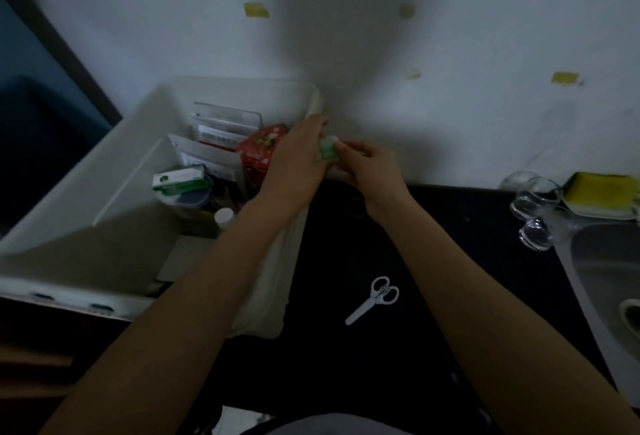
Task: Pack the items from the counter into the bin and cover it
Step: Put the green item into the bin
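Pinching a small green-and-white packet (328,148) between both hands, I have it over the right wall of the white plastic bin (114,171). My left hand (298,160) curls round its left side; my right hand (372,167) nips its right edge with fingertips. The packet's long axis runs roughly toward the wall and back toward me, white end farthest from me. Inside the bin sit a red patterned pouch (261,150), white packets (221,133) and a green-and-white box (179,178). White scissors (375,298) lie on the black counter (450,296), tips pointing toward my lower left.
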Motion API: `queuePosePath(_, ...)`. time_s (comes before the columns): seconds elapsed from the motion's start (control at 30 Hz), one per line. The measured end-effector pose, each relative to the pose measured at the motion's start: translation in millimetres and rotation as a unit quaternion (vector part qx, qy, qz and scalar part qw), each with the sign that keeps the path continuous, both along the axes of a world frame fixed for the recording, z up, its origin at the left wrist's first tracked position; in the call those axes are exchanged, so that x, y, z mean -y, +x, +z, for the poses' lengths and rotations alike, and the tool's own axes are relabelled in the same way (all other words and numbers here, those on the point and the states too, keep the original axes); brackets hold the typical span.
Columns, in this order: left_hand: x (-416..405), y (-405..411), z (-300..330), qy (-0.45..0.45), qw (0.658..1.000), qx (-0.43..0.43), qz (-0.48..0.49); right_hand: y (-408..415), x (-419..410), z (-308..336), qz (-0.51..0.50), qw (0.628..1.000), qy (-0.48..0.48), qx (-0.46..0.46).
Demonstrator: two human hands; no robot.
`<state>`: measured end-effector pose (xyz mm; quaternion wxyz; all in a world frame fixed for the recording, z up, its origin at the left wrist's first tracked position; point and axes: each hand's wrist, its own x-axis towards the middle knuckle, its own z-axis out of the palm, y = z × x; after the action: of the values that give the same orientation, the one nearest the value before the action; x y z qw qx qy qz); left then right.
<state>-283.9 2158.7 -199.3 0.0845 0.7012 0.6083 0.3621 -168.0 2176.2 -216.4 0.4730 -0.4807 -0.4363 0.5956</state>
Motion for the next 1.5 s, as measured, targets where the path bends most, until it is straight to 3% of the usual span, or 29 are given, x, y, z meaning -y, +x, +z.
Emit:
queuePosePath(0.13,2.8,-42.5,18.2,0.0,1.0,0.019,-0.017,-35.2,2.2,20.2,0.009,0.996,0.048,0.073)
queuePosePath(0.33,1.9,-115.8,29.8,-0.005,0.998,0.018,-0.059,-103.3,3.9,36.8,0.045,0.993,0.074,0.084)
queuePosePath(0.5,-2.9,-181.0,17.0,-0.12,0.985,-0.011,-0.123,-153.2,-12.3,18.6,0.028,0.98,0.049,0.191)
queuePosePath(0.6,-6.9,-213.0,-1.4,-0.186,0.969,-0.085,-0.141,-165.4,-18.7,4.2,0.066,0.937,0.056,0.339)
queuePosePath(0.8,-23.3,-239.5,-40.6,-0.277,0.931,-0.189,-0.148,-180.6,-30.9,-15.4,0.164,0.828,0.005,0.537)
queuePosePath(1.07,-30.3,-245.7,-65.0,-0.292,0.918,-0.222,-0.153,-205.5,-45.0,-59.0,0.253,0.748,-0.074,0.609)
queuePosePath(1.23,-30.8,-247.1,-68.4,-0.275,0.924,-0.223,-0.143,-219.2,-49.2,-83.4,0.265,0.735,-0.092,0.618)
queuePosePath(1.5,-30.5,-243.4,-66.7,-0.273,0.919,-0.248,-0.137,-222.9,-52.2,-94.0,0.235,0.744,-0.064,0.622)
